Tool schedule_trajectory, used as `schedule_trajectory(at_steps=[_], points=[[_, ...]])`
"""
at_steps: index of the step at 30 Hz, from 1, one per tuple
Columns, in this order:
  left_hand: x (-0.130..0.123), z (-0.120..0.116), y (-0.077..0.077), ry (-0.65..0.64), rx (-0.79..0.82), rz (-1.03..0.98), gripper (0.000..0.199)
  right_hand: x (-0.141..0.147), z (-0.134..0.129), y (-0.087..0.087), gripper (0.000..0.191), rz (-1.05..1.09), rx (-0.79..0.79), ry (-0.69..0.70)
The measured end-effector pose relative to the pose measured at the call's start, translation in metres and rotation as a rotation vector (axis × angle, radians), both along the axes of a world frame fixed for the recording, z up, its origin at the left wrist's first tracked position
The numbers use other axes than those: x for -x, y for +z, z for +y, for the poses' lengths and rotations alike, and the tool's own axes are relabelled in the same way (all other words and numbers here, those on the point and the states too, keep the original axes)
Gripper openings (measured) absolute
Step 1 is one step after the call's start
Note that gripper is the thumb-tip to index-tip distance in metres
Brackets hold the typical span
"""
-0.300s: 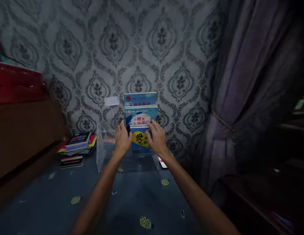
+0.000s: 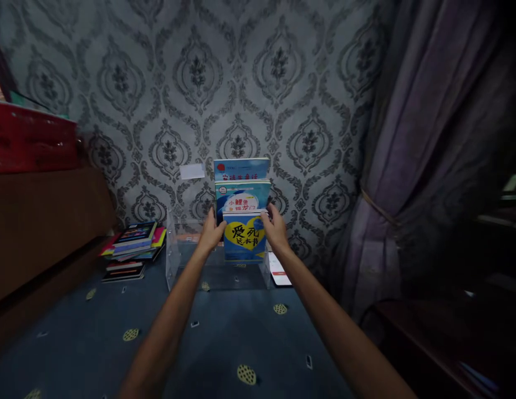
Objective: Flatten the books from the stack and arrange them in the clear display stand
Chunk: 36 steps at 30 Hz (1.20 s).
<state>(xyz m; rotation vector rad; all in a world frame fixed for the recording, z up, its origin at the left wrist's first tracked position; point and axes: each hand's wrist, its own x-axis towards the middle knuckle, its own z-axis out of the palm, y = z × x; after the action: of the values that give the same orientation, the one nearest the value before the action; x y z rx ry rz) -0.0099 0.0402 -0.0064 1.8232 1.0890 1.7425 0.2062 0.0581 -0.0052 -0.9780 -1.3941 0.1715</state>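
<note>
- Patterned wallpaper (image 2: 239,83) above blue cloth (image 2: 218,346)
- Blue book (image 2: 244,238) with yellow heart, black lettering
- Left hand (image 2: 210,233) and right hand (image 2: 276,230), fingers grasping its side edges

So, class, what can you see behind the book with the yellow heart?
Behind the yellow-heart book, the upper parts of a teal book and, farther back, a blue book show. Their lower covers are hidden.

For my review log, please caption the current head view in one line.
Left hand and right hand flank an upright blue book at a clear rack, with other books behind it.
</note>
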Motion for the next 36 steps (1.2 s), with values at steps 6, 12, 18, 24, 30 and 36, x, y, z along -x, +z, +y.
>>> schedule_trajectory(at_steps=[6, 12, 18, 24, 30, 36], points=[[-0.002, 0.002, -0.005, -0.042, -0.009, -0.031, 0.071, 0.003, 0.002, 0.001, 0.060, 0.073, 0.039, 0.038], [-0.001, 0.002, -0.003, -0.029, -0.041, 0.018, 0.068, -0.001, 0.003, -0.002, 0.056, 0.053, 0.001, 0.041], [0.001, 0.001, -0.002, 0.023, -0.030, 0.082, 0.071, -0.006, 0.000, -0.001, 0.056, -0.013, 0.000, 0.021], [0.002, 0.000, 0.000, -0.001, -0.030, 0.098, 0.073, -0.006, -0.003, 0.001, 0.054, -0.041, -0.016, 0.002], [0.003, 0.000, -0.001, -0.022, -0.021, 0.086, 0.072, -0.006, -0.002, 0.001, 0.055, -0.021, 0.005, -0.003], [0.002, -0.003, -0.004, -0.075, 0.009, 0.027, 0.072, -0.007, -0.007, -0.002, 0.058, 0.016, 0.022, 0.051]])
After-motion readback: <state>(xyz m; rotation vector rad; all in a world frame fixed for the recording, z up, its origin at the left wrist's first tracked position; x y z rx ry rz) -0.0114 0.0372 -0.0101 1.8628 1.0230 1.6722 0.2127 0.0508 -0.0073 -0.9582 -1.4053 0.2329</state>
